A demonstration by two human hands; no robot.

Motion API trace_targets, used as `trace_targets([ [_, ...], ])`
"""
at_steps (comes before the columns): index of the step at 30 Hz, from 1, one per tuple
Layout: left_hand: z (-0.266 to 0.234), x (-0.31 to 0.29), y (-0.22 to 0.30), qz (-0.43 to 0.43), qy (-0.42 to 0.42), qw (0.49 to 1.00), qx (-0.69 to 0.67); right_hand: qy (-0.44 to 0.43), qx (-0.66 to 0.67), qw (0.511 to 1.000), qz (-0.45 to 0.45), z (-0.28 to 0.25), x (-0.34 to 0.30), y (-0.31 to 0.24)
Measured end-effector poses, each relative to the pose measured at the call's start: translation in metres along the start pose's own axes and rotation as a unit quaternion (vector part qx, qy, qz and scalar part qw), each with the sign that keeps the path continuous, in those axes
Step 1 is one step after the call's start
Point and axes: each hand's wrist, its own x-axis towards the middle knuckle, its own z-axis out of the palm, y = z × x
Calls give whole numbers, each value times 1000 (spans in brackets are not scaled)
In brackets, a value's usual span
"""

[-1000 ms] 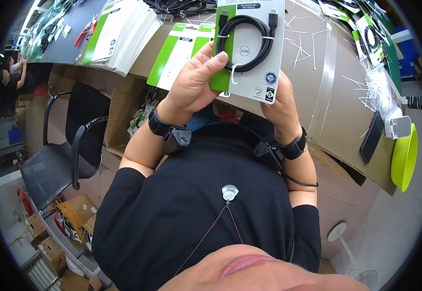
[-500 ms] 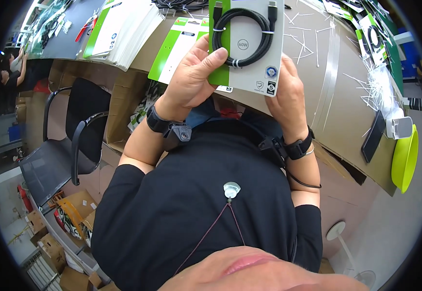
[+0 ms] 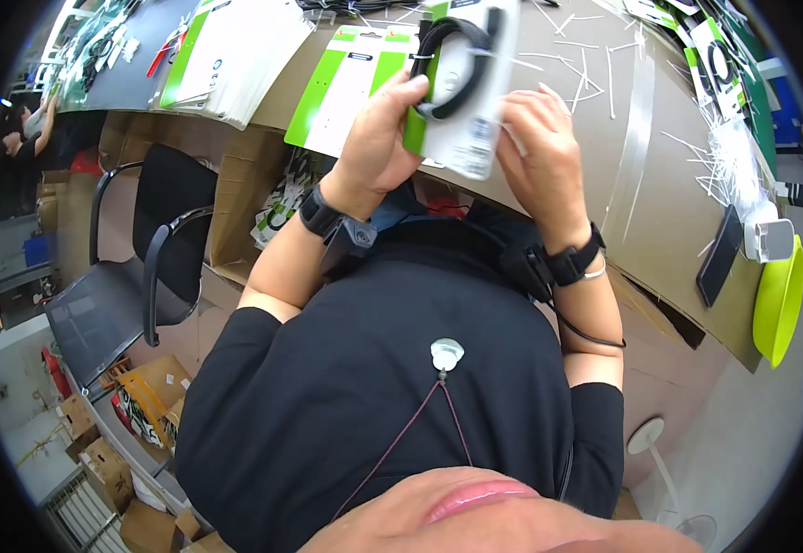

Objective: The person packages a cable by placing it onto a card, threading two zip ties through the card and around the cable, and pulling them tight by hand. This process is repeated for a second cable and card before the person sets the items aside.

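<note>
My left hand (image 3: 378, 138) grips a white and green packaging card (image 3: 457, 147) by its left edge, thumb on the front. Fastened to the card's face is a coiled black braided cable (image 3: 478, 81). The card is tilted and slightly blurred, its right side turned toward my right hand (image 3: 542, 143). That hand is at the card's right edge with its fingers curled and drawn together. Whatever lies between those fingertips is hidden. Just left of my left hand, flat cards (image 3: 332, 101) of the same green and white kind lie on the table.
A thick stack of cards (image 3: 240, 60) stands at the table's left, near red-handled pliers (image 3: 167, 53). White ties (image 3: 586, 78) lie scattered at right. Further right are a phone (image 3: 720, 256), a yellow-green tray (image 3: 778, 304) and carded cables (image 3: 720, 69). An office chair (image 3: 176, 217) stands left.
The card has turned from facing me to an angled pose, its right side swung away. My right hand has shifted from supporting its lower right edge to curled fingers beside that edge.
</note>
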Motion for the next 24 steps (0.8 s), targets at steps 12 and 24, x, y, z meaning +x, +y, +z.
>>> trace_targets([
  [12, -25, 7, -1, -151, -96, 917, -355, 89, 360, 881, 295, -19, 0, -2],
  [24, 24, 79, -24, 18, 118, 931, 345, -71, 431, 841, 320, -56, 14, 46],
])
